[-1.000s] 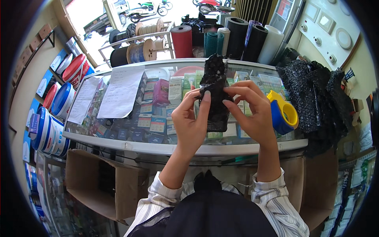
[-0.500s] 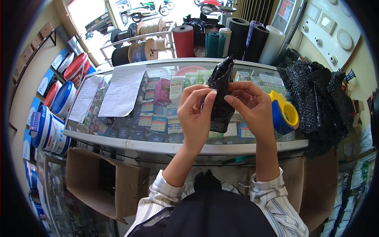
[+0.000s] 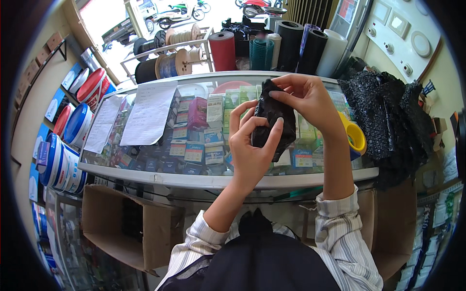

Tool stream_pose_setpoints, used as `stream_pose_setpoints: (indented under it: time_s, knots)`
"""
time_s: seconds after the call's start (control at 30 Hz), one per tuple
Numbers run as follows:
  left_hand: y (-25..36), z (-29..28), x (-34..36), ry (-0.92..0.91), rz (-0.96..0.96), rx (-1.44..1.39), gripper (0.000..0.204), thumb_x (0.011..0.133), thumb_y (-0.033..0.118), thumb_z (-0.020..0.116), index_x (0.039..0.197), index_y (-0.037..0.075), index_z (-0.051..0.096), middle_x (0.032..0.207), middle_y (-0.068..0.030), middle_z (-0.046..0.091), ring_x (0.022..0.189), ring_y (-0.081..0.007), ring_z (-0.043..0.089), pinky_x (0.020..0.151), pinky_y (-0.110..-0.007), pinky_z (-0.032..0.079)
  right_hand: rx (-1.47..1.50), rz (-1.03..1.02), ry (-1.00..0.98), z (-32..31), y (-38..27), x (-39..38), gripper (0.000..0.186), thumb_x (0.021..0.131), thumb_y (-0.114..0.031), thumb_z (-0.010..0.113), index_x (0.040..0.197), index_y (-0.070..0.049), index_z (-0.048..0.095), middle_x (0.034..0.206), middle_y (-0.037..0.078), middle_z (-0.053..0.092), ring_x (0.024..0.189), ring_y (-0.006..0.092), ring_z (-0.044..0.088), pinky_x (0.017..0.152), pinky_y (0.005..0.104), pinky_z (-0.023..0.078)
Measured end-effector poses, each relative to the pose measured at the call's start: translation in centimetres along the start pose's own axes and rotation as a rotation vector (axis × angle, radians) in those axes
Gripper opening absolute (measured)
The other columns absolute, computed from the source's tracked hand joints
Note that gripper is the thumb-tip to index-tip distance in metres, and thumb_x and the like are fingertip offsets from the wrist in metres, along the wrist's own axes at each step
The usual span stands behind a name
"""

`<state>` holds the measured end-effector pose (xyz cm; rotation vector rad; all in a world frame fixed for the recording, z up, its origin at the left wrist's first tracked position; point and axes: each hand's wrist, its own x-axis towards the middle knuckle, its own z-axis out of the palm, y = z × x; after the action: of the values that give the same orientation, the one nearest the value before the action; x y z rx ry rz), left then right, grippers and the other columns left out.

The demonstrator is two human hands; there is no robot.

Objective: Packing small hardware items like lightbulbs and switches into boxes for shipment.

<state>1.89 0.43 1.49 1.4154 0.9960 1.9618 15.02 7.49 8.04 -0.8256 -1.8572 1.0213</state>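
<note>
Head view: the black packet [image 3: 272, 109] is held up over the counter [image 3: 194, 181], right of its middle. The left hand [image 3: 255, 145] holds it from its left side, the fingers bent and the thumb pressed to its face. The right hand [image 3: 308, 99] has its thumb and fingers closed narrowly on the packet's upper part. The packet is creased and shiny; what lies inside cannot be told.

At the counter's right end stands a yellow and blue ring [image 3: 357, 138], partly hidden by the right forearm, and beside it black bubble wrap [image 3: 383, 116] hangs down past the counter's edge. On the left part of the counter lie two written sheets, a wide one [image 3: 150, 114] and a narrow one [image 3: 99, 126]; small boxes [image 3: 194, 151] show through the counter's glass. Beyond the counter's far edge are wire spools [image 3: 167, 64], a red roll [image 3: 222, 51] and black rolls [image 3: 290, 46]. Left of the counter are buckets [image 3: 63, 162]; below its front edge, an open carton [image 3: 111, 225].
</note>
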Motion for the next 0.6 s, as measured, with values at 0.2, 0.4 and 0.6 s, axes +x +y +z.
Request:
stream_pose_setpoints:
  time_s: [0.2, 0.4, 0.6]
  knots:
    - [-0.3, -0.8, 0.2, -0.058, 0.018, 0.127, 0.016, 0.075, 0.009, 0.07, 0.071, -0.001, 0.058, 0.111, -0.0158, 0.053, 0.097, -0.0236, 0.056, 0.087, -0.033, 0.042, -0.18, -0.311, 0.034, 0.2, -0.7, -0.6, 0.019, 0.078, 0.006, 0.06, 0.089, -0.006, 0.07, 0.085, 0.005, 0.066, 0.075, 0.01, 0.061, 0.068, 0.0219, 0.049]
    - [-1.1, -0.7, 0.8, -0.06, -0.105, -0.019, 0.034, 0.074, 0.009, 0.07, 0.099, 0.004, 0.048, 0.107, -0.0116, 0.057, 0.097, -0.0184, 0.056, 0.081, -0.029, 0.041, -0.532, -0.489, 0.037, 0.0, -2.6, -2.0, 0.018, 0.075, 0.007, 0.06, 0.088, -0.003, 0.067, 0.09, 0.006, 0.063, 0.083, 0.0166, 0.06, 0.072, 0.0267, 0.048]
    - [-0.4, -0.6, 1.6, -0.152, -0.166, -0.023, 0.047, 0.072, 0.008, 0.071, 0.112, 0.003, 0.045, 0.098, -0.0088, 0.061, 0.094, -0.015, 0.058, 0.081, -0.029, 0.041, -0.552, -0.279, -0.008, -0.1, -4.7, -3.2, 0.026, 0.075, -0.004, 0.063, 0.101, -0.004, 0.064, 0.085, 0.011, 0.062, 0.078, 0.0253, 0.06, 0.072, 0.0351, 0.048]
